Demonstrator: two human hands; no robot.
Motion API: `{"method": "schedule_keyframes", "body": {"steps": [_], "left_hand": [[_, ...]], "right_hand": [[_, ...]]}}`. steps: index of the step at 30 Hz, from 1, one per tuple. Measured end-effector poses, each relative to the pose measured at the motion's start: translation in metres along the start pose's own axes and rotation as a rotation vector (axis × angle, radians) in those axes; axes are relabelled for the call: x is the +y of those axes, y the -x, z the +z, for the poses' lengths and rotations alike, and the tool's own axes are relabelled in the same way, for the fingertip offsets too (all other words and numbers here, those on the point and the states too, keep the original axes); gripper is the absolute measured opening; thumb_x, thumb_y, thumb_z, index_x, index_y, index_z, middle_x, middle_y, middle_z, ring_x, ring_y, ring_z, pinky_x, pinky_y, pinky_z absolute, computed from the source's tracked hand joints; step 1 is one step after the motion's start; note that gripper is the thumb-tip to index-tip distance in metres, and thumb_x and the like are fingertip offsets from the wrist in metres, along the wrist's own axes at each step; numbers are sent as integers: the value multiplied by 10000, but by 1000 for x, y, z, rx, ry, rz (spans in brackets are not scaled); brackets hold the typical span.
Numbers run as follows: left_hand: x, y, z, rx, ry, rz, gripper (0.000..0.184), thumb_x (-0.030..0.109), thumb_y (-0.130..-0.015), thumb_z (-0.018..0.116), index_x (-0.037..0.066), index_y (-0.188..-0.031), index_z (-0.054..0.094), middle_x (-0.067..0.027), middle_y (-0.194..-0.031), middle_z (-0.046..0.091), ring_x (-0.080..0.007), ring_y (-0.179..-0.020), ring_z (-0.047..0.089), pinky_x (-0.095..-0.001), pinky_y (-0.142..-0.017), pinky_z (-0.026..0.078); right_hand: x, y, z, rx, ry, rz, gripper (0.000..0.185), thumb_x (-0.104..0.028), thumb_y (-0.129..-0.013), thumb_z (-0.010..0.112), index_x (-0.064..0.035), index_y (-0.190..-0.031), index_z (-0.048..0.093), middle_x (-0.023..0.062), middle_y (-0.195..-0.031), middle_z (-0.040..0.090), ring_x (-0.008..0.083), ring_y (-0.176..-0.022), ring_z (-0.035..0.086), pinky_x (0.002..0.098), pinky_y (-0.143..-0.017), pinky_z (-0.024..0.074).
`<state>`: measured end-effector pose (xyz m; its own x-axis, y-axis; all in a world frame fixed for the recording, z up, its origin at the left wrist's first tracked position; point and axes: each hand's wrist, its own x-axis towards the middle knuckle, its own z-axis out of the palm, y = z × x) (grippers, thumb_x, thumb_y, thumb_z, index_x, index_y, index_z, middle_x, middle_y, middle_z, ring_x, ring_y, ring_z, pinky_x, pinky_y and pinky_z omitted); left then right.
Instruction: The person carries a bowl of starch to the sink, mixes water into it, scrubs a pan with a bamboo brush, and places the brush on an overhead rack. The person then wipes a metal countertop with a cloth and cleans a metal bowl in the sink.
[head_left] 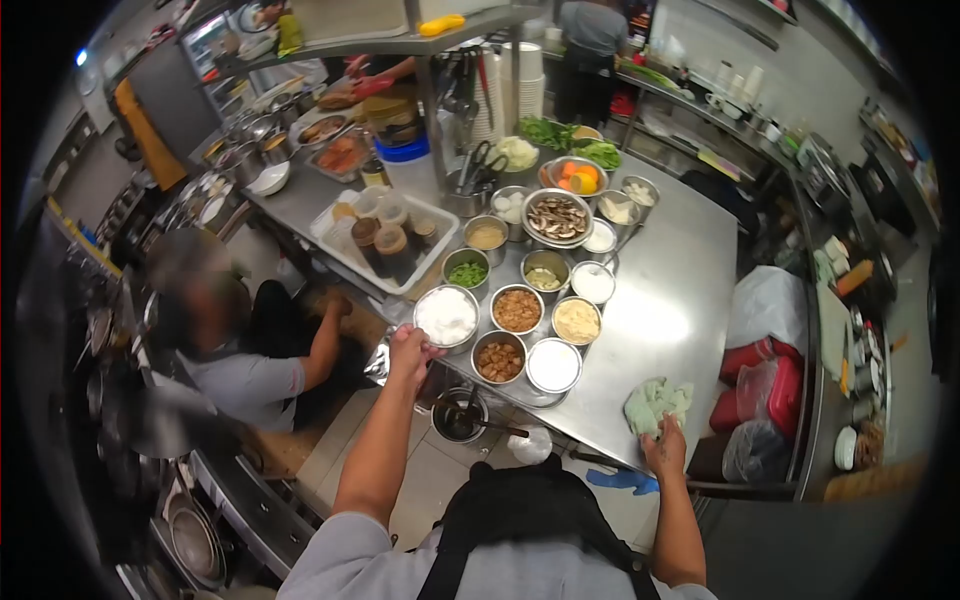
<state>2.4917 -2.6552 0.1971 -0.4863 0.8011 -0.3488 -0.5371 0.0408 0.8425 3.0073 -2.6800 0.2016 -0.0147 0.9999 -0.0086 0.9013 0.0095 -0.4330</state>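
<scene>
My left hand (410, 357) is closed at the near rim of a metal bowl of white powder (446, 316), by the table's left edge. My right hand (664, 447) grips a pale green cloth (658, 404) on the steel table at its near right corner. Beside the bowl stand metal containers of brown chopped food (499, 358), brown mince (517, 310), chopped green herbs (466, 274), a white ingredient (554, 365) and a pale yellow one (577, 320). A bowl of sliced mushrooms (558, 218) is farther back.
A white tray (330, 235) of sauce bottles lies at the left of the steel table (665, 270). A co-worker (235, 350) crouches at my left. Below the edge are a pot (459, 415) and a blue glove (622, 481). Red containers (765, 385) stand right. An overhead shelf (370, 45) crosses the far end.
</scene>
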Motion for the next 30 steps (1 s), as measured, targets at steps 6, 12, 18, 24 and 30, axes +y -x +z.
{"method": "schedule_keyframes", "body": {"steps": [6, 12, 18, 24, 30], "left_hand": [[-15, -17, -5, -58, 29, -18, 99, 2, -761, 480, 70, -804, 422, -35, -590, 441, -165, -476, 484, -409, -547, 554], [-20, -21, -11, -85, 44, -15, 103, 8, -766, 484, 75, -835, 446, -14, -569, 446, -149, -467, 487, -417, -554, 554], [-22, -18, -19, -73, 55, -4, 189, 39, -787, 557, 61, -948, 458, -40, -615, 493, -178, -550, 546, -412, -569, 552], [-76, 0, -50, 415, -176, 203, 206, 166, -911, 453, 32, -1062, 493, -98, -749, 524, -179, -564, 562, -300, -432, 503], [-133, 66, 36, 348, -219, 155, 412, 126, -930, 464, 39, -1327, 394, -69, -833, 594, -110, -576, 571, -247, -459, 499]], "right_hand": [[8, 47, -15, -44, -14, -23, 400, -202, -674, 746, 18, -932, 534, 234, -1184, 560, 396, -1225, 443, 413, -991, 382], [11, 51, 15, 195, -173, 85, 529, -247, -641, 770, 31, -1029, 542, 172, -996, 584, 375, -1010, 539, 421, -889, 424], [-15, 38, 15, 98, -40, 63, 686, -337, -737, 685, 11, -1267, 423, 233, -1385, 353, 372, -1335, 261, 453, -1087, 220], [4, -9, 10, -18, 102, -76, 759, -393, -793, 590, -3, -1388, 323, 228, -1490, 156, 353, -1402, 89, 493, -1122, 99], [43, -122, -6, -64, 100, -218, 763, -402, -786, 593, -14, -1388, 333, 223, -1498, 139, 345, -1405, 90, 487, -1123, 100]]}}
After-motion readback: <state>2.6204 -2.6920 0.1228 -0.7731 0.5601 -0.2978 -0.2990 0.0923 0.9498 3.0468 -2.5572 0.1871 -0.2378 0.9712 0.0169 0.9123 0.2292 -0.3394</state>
